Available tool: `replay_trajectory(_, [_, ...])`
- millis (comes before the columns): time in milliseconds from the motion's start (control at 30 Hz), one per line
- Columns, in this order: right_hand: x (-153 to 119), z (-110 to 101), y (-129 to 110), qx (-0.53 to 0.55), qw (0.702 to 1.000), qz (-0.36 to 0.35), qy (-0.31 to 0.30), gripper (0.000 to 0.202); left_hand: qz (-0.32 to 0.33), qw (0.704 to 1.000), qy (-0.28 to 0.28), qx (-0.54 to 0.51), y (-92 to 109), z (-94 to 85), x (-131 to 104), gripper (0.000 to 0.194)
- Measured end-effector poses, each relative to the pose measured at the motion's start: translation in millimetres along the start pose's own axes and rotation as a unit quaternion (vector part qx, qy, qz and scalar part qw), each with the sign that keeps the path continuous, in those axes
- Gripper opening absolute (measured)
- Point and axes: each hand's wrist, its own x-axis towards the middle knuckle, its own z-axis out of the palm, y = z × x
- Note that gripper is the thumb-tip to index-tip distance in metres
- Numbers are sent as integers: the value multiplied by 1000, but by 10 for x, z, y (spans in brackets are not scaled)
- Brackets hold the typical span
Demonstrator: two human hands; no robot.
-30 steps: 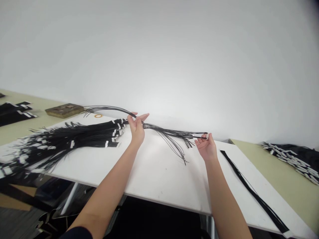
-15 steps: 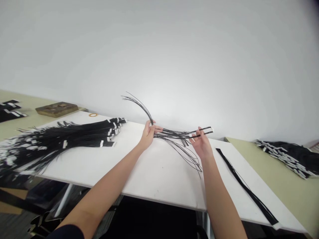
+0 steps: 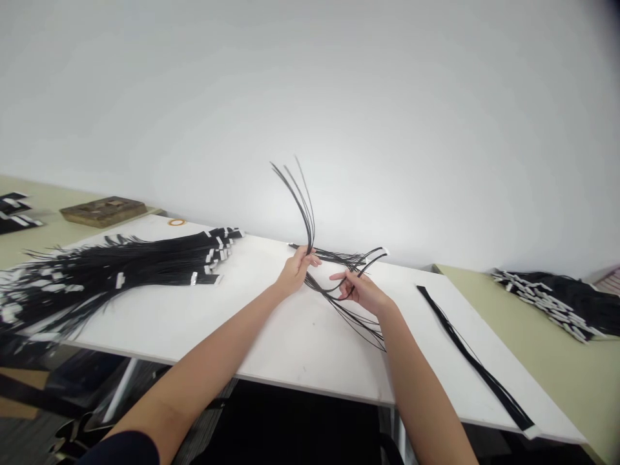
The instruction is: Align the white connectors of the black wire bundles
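Observation:
My left hand (image 3: 294,272) is closed around a bunch of thin black wires (image 3: 304,210), whose loose ends curve upward above it. Below that hand the wires sag to the right and fan out over the white table. My right hand (image 3: 362,292) is closed on strands of the same bunch, its index finger pointing left. Two strands arch above this hand to a small white end piece (image 3: 386,250). Behind both hands, another bundle of black wires (image 3: 330,258) lies along the table's back edge.
At left, a large pile of black wire bundles (image 3: 159,258) with white ends covers the white table (image 3: 261,336). One flat black bundle (image 3: 465,345) lies at right. Further right, more bundles (image 3: 557,300) rest on a greenish table. A brown block (image 3: 103,211) and an orange ring (image 3: 177,222) sit far left.
My right hand has moved left and down along the wires, towards my left hand. The wires' free ends now stand more upright, and the strands near the white end have bent into an arch.

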Motion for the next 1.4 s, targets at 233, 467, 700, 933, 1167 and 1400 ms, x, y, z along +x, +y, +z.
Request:
replay_trajectory(233, [26, 109, 75, -64, 991, 95, -69, 49, 16, 997, -2, 73, -50, -24, -14, 28])
replay_trajectory(467, [51, 275, 138, -81, 987, 109, -81, 48, 31, 990, -2, 138, 14, 3, -47, 26])
replay_trajectory(700, [69, 479, 172, -66, 989, 92, -91, 34, 59, 986, -5, 155, 12, 52, -82, 24])
replay_trajectory(933, [86, 497, 172, -56, 995, 66, -58, 31, 94, 991, -23, 92, -26, 12, -85, 25])
replay_trajectory(1167, [118, 415, 162, -22, 1000, -18, 11, 32, 53, 998, -31, -26, 91, 65, -77, 18])
replay_trajectory(1400, [171, 368, 123, -8, 993, -95, 70, 35, -133, 975, -28, -178, 279, 386, -208, 63])
